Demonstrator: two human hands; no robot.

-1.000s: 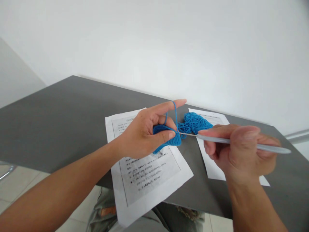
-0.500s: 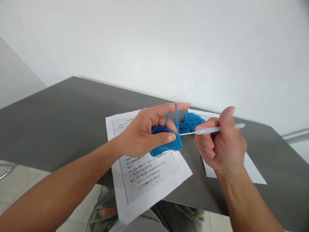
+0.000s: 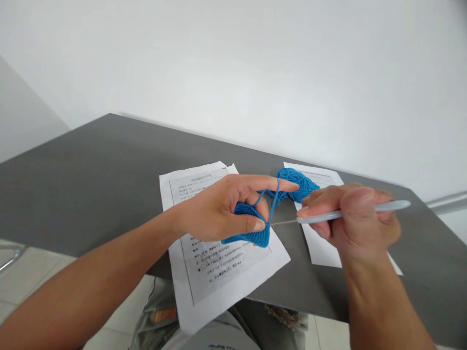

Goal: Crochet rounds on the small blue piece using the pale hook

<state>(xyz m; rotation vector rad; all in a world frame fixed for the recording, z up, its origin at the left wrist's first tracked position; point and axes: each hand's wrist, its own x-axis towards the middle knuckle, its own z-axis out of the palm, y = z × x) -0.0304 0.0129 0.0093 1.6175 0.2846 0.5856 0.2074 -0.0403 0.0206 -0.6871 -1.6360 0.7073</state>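
Note:
My left hand [image 3: 233, 204] pinches a small piece of blue crochet [image 3: 257, 237] between thumb and fingers. Its index finger points right, with a strand of blue yarn [image 3: 276, 201] looped over it and running down to the edge of the piece. In my right hand [image 3: 359, 218] is a crochet hook [image 3: 324, 217] with a pale grey handle; its thin metal shaft reaches left to the work's right edge. The hook's tip is too small to make out. Behind the hands lies a loose bundle of blue yarn [image 3: 297, 182].
A printed sheet [image 3: 233, 296] lies under my left hand and hangs past the near edge of the grey table [image 3: 95, 184]. A second white sheet [image 3: 323, 253] lies beneath the yarn and my right hand. A white wall [image 3: 233, 73] rises behind the table.
Both hands have come down a little. My right hand has moved right and turned, with the hook handle tilting. The crochet piece has tipped lower, and the left index finger has dropped.

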